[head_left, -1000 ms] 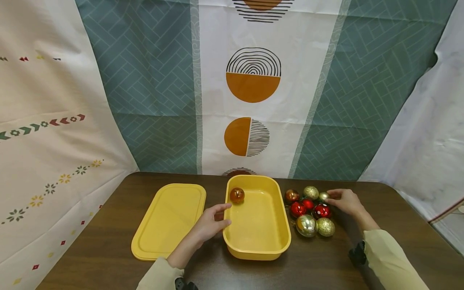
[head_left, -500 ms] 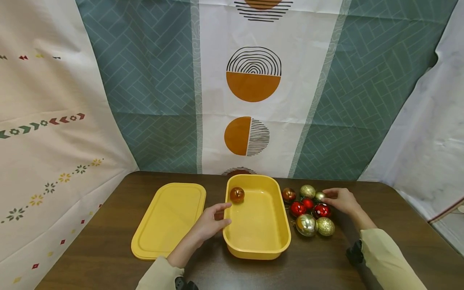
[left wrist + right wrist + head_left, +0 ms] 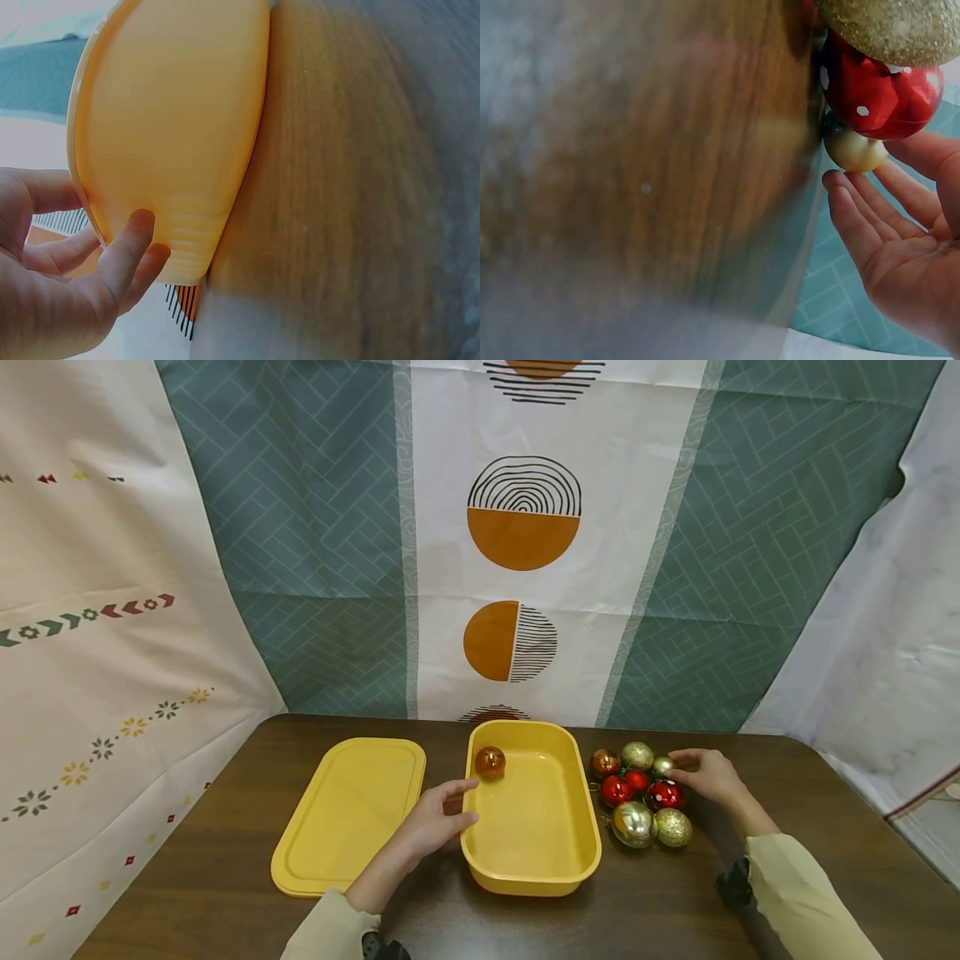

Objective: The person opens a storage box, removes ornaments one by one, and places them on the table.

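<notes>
A yellow plastic box (image 3: 536,835) stands at mid-table with one copper Christmas bauble (image 3: 491,763) inside, near its far left corner. My left hand (image 3: 435,821) touches the box's left wall and rim, several fingers (image 3: 129,244) extended against the outside. To the right of the box lies a cluster of red, gold and copper baubles. At its far right edge my right hand (image 3: 708,774) pinches a small gold bauble (image 3: 855,152) between thumb and fingertips. A red spotted bauble (image 3: 881,97) and a gold glitter bauble (image 3: 896,30) sit close beside that hand.
A yellow lid (image 3: 352,814) lies flat left of the box. A large shiny gold bauble (image 3: 632,825) and a gold glitter one (image 3: 673,828) form the near side of the cluster. A patterned curtain (image 3: 525,652) hangs behind the dark wooden table (image 3: 645,918).
My right hand and the small gold bauble have shifted slightly left, along with a gold glitter bauble. The copper bauble outside rolled left, then back right. The left hand has stayed put.
</notes>
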Demonstrator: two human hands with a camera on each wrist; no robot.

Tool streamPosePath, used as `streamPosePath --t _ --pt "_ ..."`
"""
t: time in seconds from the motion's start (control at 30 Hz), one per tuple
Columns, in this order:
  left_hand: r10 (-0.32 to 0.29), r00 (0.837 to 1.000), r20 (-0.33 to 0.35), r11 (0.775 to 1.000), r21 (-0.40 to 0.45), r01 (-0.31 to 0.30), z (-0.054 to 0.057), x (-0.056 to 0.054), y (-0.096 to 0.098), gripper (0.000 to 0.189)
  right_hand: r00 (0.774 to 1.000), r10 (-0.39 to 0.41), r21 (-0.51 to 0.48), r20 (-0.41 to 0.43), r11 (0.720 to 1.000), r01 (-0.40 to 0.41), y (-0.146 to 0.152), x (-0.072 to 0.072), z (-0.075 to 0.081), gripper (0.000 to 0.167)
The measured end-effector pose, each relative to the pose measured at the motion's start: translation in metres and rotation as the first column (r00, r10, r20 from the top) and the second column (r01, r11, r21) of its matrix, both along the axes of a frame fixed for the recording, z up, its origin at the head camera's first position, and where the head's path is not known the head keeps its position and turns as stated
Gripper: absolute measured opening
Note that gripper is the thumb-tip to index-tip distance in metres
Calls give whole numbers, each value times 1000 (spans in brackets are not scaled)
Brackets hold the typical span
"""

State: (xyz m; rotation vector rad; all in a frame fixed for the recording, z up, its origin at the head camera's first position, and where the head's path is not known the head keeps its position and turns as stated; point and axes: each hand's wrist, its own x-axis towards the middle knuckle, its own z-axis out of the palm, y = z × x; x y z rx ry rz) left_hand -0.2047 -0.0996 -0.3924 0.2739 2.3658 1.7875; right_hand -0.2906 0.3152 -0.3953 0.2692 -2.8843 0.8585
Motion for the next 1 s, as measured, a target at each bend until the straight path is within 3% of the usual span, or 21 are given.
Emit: streamPosePath --t 0.2,0.4,0.67,1.0 --pt "-4 1000 -6 1000 -3 4 0 0 3 48 999 -27 -26 -21 999 27 4 8 7 44" --pt "13 1000 -12 1000 -13 -13 -3 -1 2 47 998 8 -52 -59 999 -11 -10 17 28 45" --pt "25 1000 1 998 -54 -25 -3 -4 0 46 991 120 -129 -64 983 -127 -55 29 55 42" --pt "29 1000 4 997 -65 -29 -2 -3 2 46 959 281 -234 -13 932 -277 -109 27 54 44"
